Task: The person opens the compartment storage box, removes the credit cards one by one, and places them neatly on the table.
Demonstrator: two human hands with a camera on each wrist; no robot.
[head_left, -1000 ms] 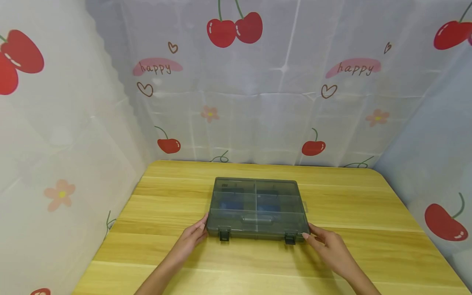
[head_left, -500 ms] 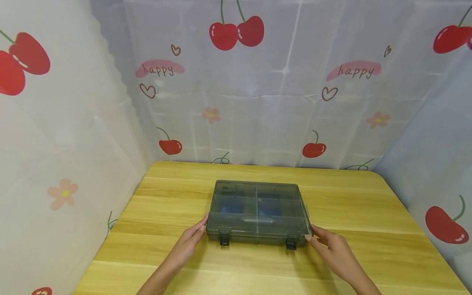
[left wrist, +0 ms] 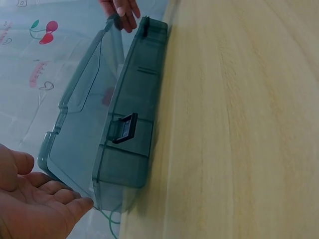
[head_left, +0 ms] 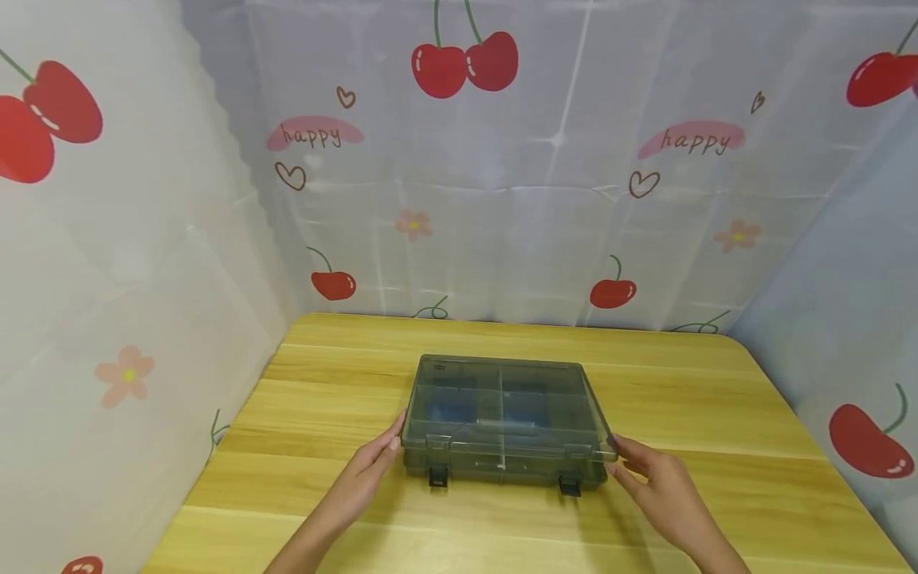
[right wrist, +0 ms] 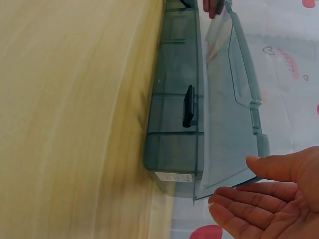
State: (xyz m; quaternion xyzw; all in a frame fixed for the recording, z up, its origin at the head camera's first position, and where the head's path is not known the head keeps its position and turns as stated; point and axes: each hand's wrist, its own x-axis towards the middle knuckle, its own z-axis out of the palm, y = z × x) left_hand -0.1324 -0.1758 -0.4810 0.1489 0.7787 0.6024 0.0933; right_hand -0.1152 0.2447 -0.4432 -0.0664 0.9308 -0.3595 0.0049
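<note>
A translucent grey-green plastic organizer box [head_left: 505, 472] rests on the table, its dividers and dark bluish contents [head_left: 452, 408] showing through. Its lid [head_left: 552, 434] is tilted up at the front, leaving a gap above the base. Two dark latches hang loose on the front wall, the left latch [head_left: 438, 476] and the right latch [head_left: 570, 486]. My left hand [head_left: 374, 462] has fairly straight fingers at the lid's left edge, thumb apart. At the lid's front right corner, my right hand [head_left: 656, 478] has extended fingers along the edge, thumb near the corner.
The wooden table [head_left: 344, 351] extends around the box on all sides. Behind it and at both sides hangs a white curtain [head_left: 495, 255] printed with cherries, flowers and hearts. A small white label [right wrist: 173, 177] sticks to the base's right side.
The lid's front edge has risen from the base, opening a gap along the front. Both hands stay at its edges; the right hand has shifted slightly rightward.
</note>
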